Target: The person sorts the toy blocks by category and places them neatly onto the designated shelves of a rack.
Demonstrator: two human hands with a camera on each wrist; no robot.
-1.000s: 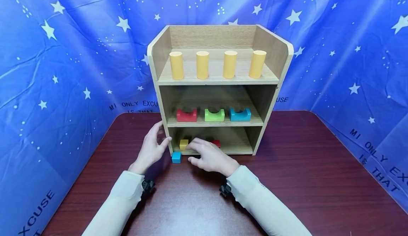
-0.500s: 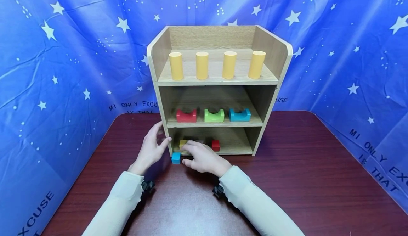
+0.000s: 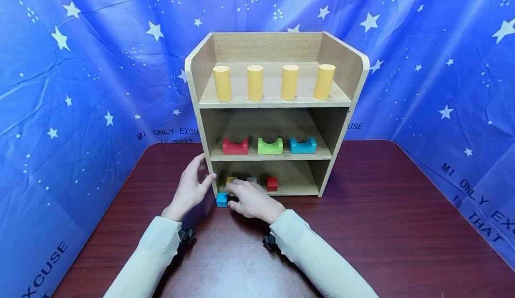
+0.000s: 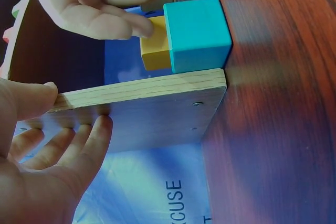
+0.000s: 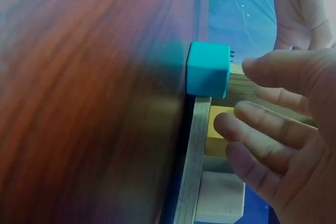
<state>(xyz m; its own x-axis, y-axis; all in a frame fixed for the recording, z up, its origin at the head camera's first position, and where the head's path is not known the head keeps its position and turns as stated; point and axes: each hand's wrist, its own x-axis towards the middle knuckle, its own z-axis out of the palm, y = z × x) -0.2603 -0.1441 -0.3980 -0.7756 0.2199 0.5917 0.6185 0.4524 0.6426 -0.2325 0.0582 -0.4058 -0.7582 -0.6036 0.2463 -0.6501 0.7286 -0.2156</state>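
Observation:
A wooden shelf unit [image 3: 277,104] stands on the table. My left hand [image 3: 189,190] grips its left side panel [image 4: 152,121], thumb at the front edge and fingers on the outer face. By the lower left front corner sits a blue cube [image 3: 221,199]. My right hand [image 3: 252,201] hovers just right of this cube, fingers loosely bent and holding nothing; the right wrist view shows the thumb close to the cube. Behind those fingers, a yellow cube [image 5: 218,135] on the bottom shelf is partly hidden. Beside it lie a pale cube [image 5: 220,198] and a red cube [image 3: 272,184].
Several yellow cylinders [image 3: 255,83] stand upright on the top shelf. On the middle shelf are red [image 3: 235,146], green [image 3: 270,146] and blue [image 3: 302,146] notched blocks. A blue starry curtain [image 3: 422,65] surrounds the dark red table [image 3: 382,208].
My right hand has moved left along the bottom shelf to the blue cube, uncovering the pale and red cubes and covering more of the yellow one. My left hand has stayed put.

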